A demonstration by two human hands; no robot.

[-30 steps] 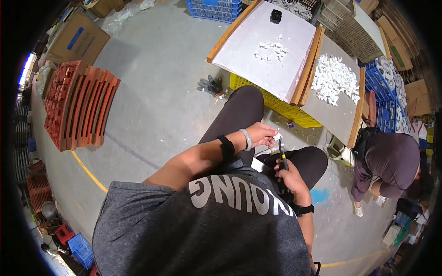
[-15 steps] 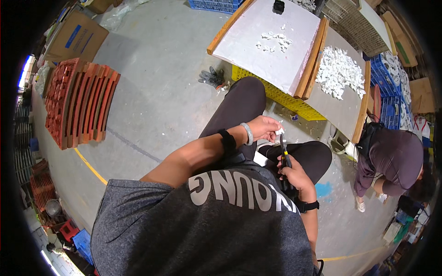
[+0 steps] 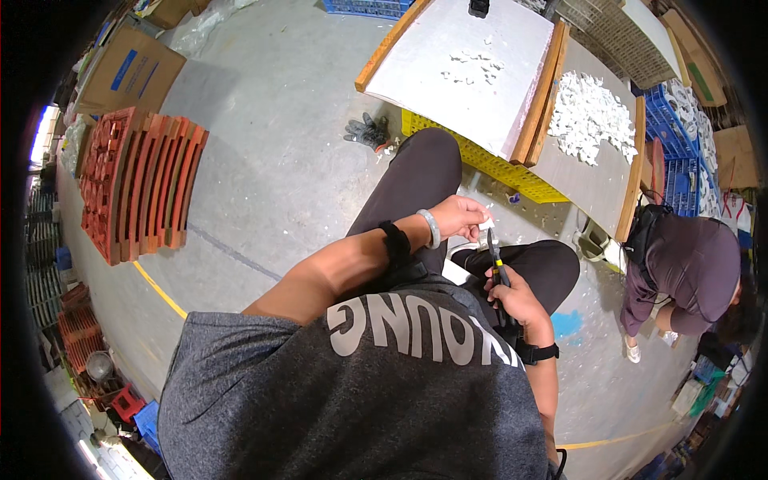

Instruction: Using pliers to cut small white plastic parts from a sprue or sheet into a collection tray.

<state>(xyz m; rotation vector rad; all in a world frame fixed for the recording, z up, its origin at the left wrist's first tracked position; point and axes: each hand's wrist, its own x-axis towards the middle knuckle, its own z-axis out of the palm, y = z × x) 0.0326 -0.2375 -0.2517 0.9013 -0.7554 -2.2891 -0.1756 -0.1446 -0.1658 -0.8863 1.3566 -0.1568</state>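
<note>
My left hand [image 3: 458, 216] pinches a small white piece [image 3: 485, 227] above my lap. My right hand [image 3: 516, 300] grips a pair of cutters with black and yellow handles [image 3: 498, 268], and their tip reaches up to the white piece. Both hands sit over my dark trousers, between my knees. A dark band and a pale bracelet circle my left wrist, and a black watch is on my right wrist.
In front stand two wood-framed boards [image 3: 472, 68] resting on a yellow crate [image 3: 504, 172], with white pieces [image 3: 588, 112] spread on them. A grey glove [image 3: 366, 130] lies on the concrete floor. Red pallets [image 3: 140, 180] are stacked on the left. Another person [image 3: 688, 264] crouches at the right.
My hands keep the same grip on the piece and the cutters. The view has tilted a little, so the boards sit higher in the picture.
</note>
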